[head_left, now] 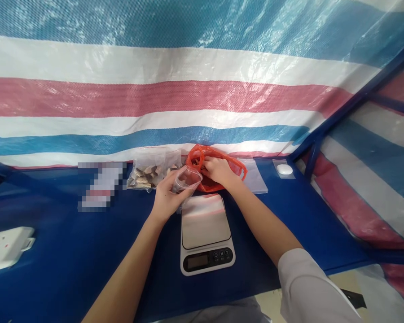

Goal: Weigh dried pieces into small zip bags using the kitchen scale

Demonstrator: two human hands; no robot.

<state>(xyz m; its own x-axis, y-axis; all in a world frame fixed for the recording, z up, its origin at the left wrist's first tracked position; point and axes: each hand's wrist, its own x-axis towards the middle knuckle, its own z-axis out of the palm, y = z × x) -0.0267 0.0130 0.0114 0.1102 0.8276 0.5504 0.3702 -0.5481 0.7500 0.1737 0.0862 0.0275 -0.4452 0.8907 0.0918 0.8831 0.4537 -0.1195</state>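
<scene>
My left hand (170,195) is closed around a clear plastic bag (187,178), whose mouth is held wide and faces the red bag. My right hand (217,170) reaches into a red plastic bag (208,183) at the back of the table; its fingertips are partly hidden by the bag's edge, so what they touch cannot be made out. Just in front of both hands lies a kitchen scale (207,224) with a steel plate and a dark display. Left of my left hand, a clear bag (144,177) of brown and pale dried slices leans near the striped sheet.
Flat clear bags (256,177) lie right of the red bag. A white oval object (284,169) rests on a small clear bag farther right. At the left edge is a white power strip (8,246). A striped tarp (155,98) walls the back of the blue table (97,251).
</scene>
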